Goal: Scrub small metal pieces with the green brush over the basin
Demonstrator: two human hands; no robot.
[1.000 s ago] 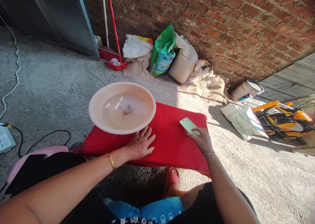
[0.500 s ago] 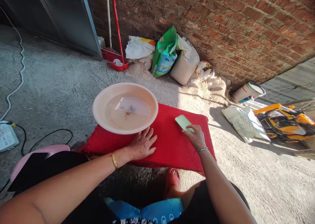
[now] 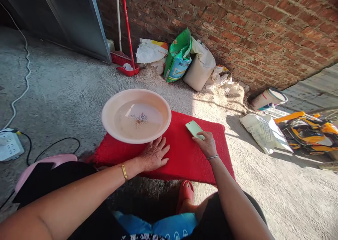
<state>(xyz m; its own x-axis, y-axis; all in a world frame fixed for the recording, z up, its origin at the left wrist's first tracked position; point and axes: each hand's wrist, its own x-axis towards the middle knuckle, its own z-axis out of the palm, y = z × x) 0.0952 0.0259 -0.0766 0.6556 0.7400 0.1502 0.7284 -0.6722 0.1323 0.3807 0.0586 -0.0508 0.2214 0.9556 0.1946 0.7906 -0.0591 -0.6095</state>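
Observation:
My right hand (image 3: 208,144) pinches the lower end of a pale green phone (image 3: 194,129), thumb on one side and fingers on the other. The phone lies tilted, on or just above the red cloth (image 3: 182,159); whether it touches is unclear. My left hand (image 3: 155,155) rests flat on the cloth with its fingers spread, and its fingertips reach the near rim of a wide pale pink basin (image 3: 111,129). Clear water stands in the basin, with a patch of small dark and brown specks in the middle.
Beyond the basin, a red dustpan (image 3: 129,70), a green sack (image 3: 177,62) and a white sack (image 3: 199,69) stand by the brick wall (image 3: 237,25). On the right are a bucket (image 3: 268,99) and a yellow toy excavator (image 3: 307,132). A power strip (image 3: 10,146) lies left.
My right hand has shifted slightly left across the cloth with the phone. My left hand stays flat by the basin. The view has turned very slightly.

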